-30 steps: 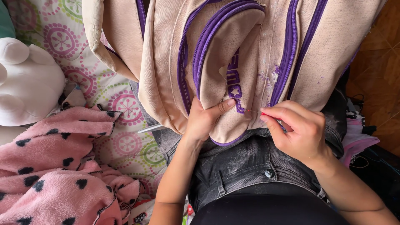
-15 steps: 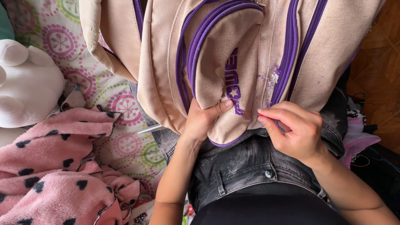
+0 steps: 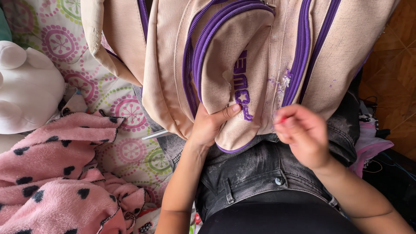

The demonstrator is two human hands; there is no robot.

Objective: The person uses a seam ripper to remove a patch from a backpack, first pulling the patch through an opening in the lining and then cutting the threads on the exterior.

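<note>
Beige canvas backpack [image 3: 242, 65] with purple zips stands on my lap against my grey jeans [image 3: 255, 173]. My left hand [image 3: 210, 128] pins the front pocket, thumb pressed across so the cloth stays taut. My right hand [image 3: 303, 134] is pinched shut on something small and red beside the frayed seam. Pink blanket [image 3: 56, 182] crowds the near left; floor lies open on the right.

Left hand [image 3: 210, 125] gripping front pocket of beige backpack [image 3: 242, 65] resting on lap; right hand [image 3: 303, 136] pinching beside purple zipper [image 3: 301, 56].
</note>
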